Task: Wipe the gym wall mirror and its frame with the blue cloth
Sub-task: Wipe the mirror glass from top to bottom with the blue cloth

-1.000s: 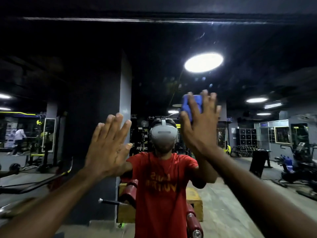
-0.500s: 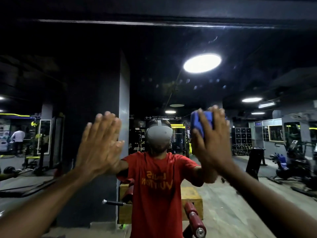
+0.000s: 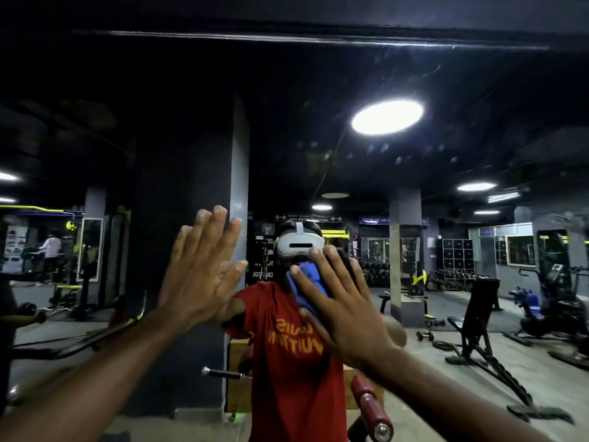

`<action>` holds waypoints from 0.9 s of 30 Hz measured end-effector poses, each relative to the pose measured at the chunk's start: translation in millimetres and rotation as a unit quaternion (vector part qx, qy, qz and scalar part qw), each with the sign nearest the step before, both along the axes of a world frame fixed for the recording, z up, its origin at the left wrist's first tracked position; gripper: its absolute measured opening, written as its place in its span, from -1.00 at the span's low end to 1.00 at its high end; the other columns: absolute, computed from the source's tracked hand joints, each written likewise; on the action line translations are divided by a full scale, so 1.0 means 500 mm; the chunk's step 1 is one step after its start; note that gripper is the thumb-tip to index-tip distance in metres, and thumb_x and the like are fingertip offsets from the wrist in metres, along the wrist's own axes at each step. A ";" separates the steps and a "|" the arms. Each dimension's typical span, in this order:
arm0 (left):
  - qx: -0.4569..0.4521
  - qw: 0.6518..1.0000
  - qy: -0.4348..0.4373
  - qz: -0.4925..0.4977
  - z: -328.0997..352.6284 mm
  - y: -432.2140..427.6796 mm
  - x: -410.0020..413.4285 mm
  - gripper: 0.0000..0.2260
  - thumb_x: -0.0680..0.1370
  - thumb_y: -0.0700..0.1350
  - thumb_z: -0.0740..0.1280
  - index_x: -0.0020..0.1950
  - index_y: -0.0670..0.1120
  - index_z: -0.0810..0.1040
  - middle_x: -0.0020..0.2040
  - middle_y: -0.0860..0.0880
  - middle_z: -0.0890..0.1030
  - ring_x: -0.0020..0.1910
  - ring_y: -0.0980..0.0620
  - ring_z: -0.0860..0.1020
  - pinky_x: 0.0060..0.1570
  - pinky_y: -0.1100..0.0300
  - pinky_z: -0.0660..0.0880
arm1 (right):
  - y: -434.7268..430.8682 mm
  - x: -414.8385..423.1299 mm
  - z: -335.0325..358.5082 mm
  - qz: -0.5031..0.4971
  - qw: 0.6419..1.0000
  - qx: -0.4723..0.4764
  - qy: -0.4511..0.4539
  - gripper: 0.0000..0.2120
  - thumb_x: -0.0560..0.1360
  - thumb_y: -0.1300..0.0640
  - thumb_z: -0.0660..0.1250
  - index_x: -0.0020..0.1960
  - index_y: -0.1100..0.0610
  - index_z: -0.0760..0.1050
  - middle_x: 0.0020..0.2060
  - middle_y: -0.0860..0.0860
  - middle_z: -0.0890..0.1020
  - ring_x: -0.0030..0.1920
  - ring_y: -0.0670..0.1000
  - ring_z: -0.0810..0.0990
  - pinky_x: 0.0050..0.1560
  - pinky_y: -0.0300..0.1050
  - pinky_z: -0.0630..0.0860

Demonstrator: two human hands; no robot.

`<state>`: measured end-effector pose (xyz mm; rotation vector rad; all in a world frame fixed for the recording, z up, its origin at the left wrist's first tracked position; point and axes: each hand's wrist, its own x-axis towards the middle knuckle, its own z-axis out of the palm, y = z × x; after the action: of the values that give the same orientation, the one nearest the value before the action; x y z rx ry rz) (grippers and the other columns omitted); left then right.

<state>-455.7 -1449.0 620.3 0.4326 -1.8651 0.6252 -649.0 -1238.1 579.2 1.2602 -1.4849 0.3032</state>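
Note:
The wall mirror [image 3: 414, 282] fills almost the whole head view and reflects the gym and a person in a red shirt. Its dark top frame [image 3: 318, 36] runs across the upper part. My right hand [image 3: 344, 301] presses the blue cloth [image 3: 307, 282] flat against the glass with straight, spread fingers; most of the cloth is hidden under the palm. My left hand [image 3: 200, 269] lies flat on the glass to the left, fingers straight and together, holding nothing.
In the reflection stand a dark pillar [image 3: 191, 250], a red-padded bar [image 3: 369, 406] low in the middle, weight benches [image 3: 478, 330] and machines at right, and bright round ceiling lights [image 3: 387, 116]. A person [image 3: 51, 250] stands far off at left.
My right hand has slid the blue cloth down and to the left across the glass. My left hand stays pressed on the mirror at the left.

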 end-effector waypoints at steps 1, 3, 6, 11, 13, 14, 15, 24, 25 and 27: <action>-0.009 1.000 -0.004 -0.005 0.001 -0.002 0.011 -0.34 0.64 0.19 -0.01 0.68 0.02 -0.15 0.68 -0.05 -0.14 0.66 -0.09 -0.13 0.58 -0.20 -0.02 | 0.010 -0.005 0.000 -0.005 1.000 0.002 0.005 -0.43 0.68 -0.23 -0.06 0.64 -0.10 0.01 0.63 0.13 0.01 0.63 0.16 -0.10 0.55 0.25 0.00; -0.019 1.000 0.004 -0.007 0.000 -0.018 0.038 -0.34 0.64 0.19 -0.02 0.67 0.04 -0.20 0.69 -0.05 -0.12 0.66 -0.08 -0.10 0.58 -0.21 0.01 | 0.023 -0.016 0.033 -0.010 0.998 -0.044 -0.041 -0.43 0.67 -0.24 -0.05 0.64 -0.12 0.00 0.64 0.12 -0.05 0.63 0.14 -0.14 0.57 0.27 -0.02; -0.001 0.999 0.020 0.027 0.004 -0.065 0.088 -0.34 0.63 0.18 -0.06 0.68 -0.05 -0.09 0.68 -0.09 -0.09 0.66 -0.11 -0.07 0.57 -0.24 0.04 | 0.019 -0.010 0.147 -0.003 0.968 -0.183 -0.172 -0.42 0.66 -0.25 -0.06 0.64 -0.13 -0.01 0.64 0.10 -0.13 0.62 0.14 -0.22 0.58 0.26 -0.15; -0.015 0.999 -0.002 0.039 0.012 -0.116 0.107 -0.34 0.63 0.18 -0.03 0.68 -0.05 -0.07 0.68 -0.10 -0.10 0.66 -0.12 -0.08 0.57 -0.25 0.02 | -0.077 0.074 0.246 0.026 0.956 -0.222 -0.192 -0.43 0.67 -0.22 0.01 0.63 -0.12 0.01 0.63 0.12 -0.11 0.61 0.18 -0.23 0.57 0.28 -0.19; -0.020 0.999 0.002 0.028 0.010 -0.121 0.105 -0.34 0.63 0.18 -0.01 0.68 -0.03 -0.09 0.68 -0.08 -0.10 0.66 -0.11 -0.08 0.57 -0.24 0.02 | -0.135 0.109 0.203 0.029 0.975 -0.174 -0.134 -0.42 0.67 -0.22 0.03 0.64 -0.11 0.03 0.63 0.13 -0.09 0.61 0.17 -0.23 0.57 0.24 -0.21; -0.022 0.999 0.003 0.026 0.009 -0.123 0.106 -0.33 0.63 0.18 0.00 0.68 -0.03 -0.09 0.69 -0.08 -0.10 0.66 -0.11 -0.08 0.57 -0.23 0.01 | -0.155 0.121 0.173 0.024 0.983 -0.152 -0.104 -0.41 0.66 -0.23 0.04 0.64 -0.10 0.05 0.63 0.13 -0.06 0.62 0.18 -0.21 0.57 0.23 -0.18; -0.022 0.999 0.002 0.024 0.010 -0.124 0.106 -0.33 0.63 0.18 0.01 0.68 -0.03 -0.09 0.68 -0.08 -0.11 0.66 -0.10 -0.09 0.57 -0.22 0.00 | -0.167 0.126 0.143 0.018 0.987 -0.135 -0.084 -0.41 0.66 -0.23 0.04 0.64 -0.09 0.06 0.63 0.14 -0.04 0.62 0.18 -0.19 0.58 0.23 -0.15; -0.027 1.000 0.005 -0.002 -0.011 -0.180 0.192 -0.30 0.64 0.15 0.10 0.68 0.01 -0.17 0.68 -0.07 -0.13 0.66 -0.09 -0.12 0.58 -0.21 -0.02 | -0.115 0.111 0.010 -0.032 0.994 -0.078 -0.063 -0.42 0.67 -0.23 -0.03 0.64 -0.12 0.00 0.64 0.10 -0.07 0.63 0.15 -0.14 0.59 0.17 -0.18; -0.022 1.000 0.013 0.018 -0.012 -0.199 0.213 -0.32 0.64 0.17 0.04 0.68 -0.02 -0.14 0.68 -0.08 -0.13 0.66 -0.10 -0.11 0.57 -0.24 0.01 | -0.112 0.112 0.038 -0.030 0.986 -0.120 -0.111 -0.42 0.66 -0.23 -0.04 0.64 -0.12 -0.01 0.64 0.09 -0.09 0.62 0.14 -0.18 0.59 0.18 -0.18; -0.011 0.998 0.015 0.058 -0.012 -0.243 0.260 -0.34 0.65 0.20 -0.08 0.68 -0.09 -0.07 0.68 -0.12 -0.11 0.66 -0.13 -0.09 0.56 -0.27 0.06 | -0.127 0.136 0.109 -0.010 0.961 -0.204 -0.189 -0.42 0.66 -0.23 -0.06 0.64 -0.12 -0.01 0.64 0.09 -0.11 0.62 0.12 -0.23 0.58 0.22 -0.17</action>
<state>-325.7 -1570.4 614.4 0.5353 -1.8130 0.7118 -581.1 -1301.6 633.8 0.8827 -1.6452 0.8286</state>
